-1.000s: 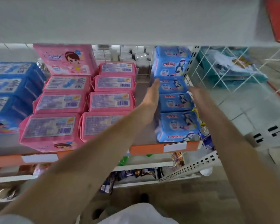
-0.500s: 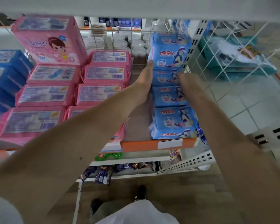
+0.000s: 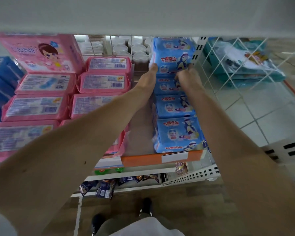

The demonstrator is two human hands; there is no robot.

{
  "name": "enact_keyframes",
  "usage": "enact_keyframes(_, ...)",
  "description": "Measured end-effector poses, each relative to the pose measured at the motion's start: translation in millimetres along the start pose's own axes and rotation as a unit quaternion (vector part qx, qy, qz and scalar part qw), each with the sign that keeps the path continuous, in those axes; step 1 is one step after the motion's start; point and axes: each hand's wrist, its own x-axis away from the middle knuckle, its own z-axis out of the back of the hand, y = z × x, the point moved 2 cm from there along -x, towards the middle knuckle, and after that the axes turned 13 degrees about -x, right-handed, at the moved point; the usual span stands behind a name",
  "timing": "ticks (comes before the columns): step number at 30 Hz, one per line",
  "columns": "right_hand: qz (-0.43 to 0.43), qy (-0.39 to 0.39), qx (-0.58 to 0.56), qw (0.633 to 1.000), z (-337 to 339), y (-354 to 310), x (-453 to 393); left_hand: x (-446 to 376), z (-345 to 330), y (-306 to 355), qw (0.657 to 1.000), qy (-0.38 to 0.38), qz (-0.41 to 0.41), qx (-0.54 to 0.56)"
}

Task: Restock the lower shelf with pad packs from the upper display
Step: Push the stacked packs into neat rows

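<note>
A row of blue pad packs (image 3: 175, 133) runs back along the right side of the orange-edged shelf (image 3: 143, 160). At the back of the row sits a taller blue pad pack (image 3: 173, 55). My left hand (image 3: 148, 79) lies with straight fingers against that pack's lower left side. My right hand (image 3: 188, 77) curls its fingers round the pack's lower right corner. Both forearms stretch across the front packs. How far the fingers reach behind the pack is hidden.
Pink pad packs (image 3: 104, 82) lie in two rows to the left, with one upright pink pack (image 3: 39, 53) behind them and darker blue packs (image 3: 2, 79) at the far left. A white shelf board (image 3: 143, 14) hangs overhead. A wire grid (image 3: 228, 68) closes the right side. Snack bags (image 3: 104, 188) fill a lower shelf.
Both hands have moved further back along the blue row, from the middle packs to the rearmost tall pack. The right hand's fingers have curled onto it.
</note>
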Motion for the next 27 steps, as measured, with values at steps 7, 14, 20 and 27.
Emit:
enact_keyframes(7, -0.003, 0.012, -0.009, 1.000, 7, 5, -6, -17, -2, -3, 1.000, -0.007, -0.017, 0.009)
enact_keyframes(14, -0.001, 0.014, -0.022, 1.000, 5, 6, -5, -41, -1, -16, 1.000, -0.009, -0.008, -0.019)
enact_keyframes(20, 0.058, 0.061, -0.019, 0.996, 4, 1, 19, 59, 19, 31, 0.981, -0.001, -0.088, -0.174)
enact_keyframes(27, 0.237, -0.005, 0.004, 0.971, -47, -6, 102, 145, 148, 0, 0.958, 0.127, -0.200, -0.163)
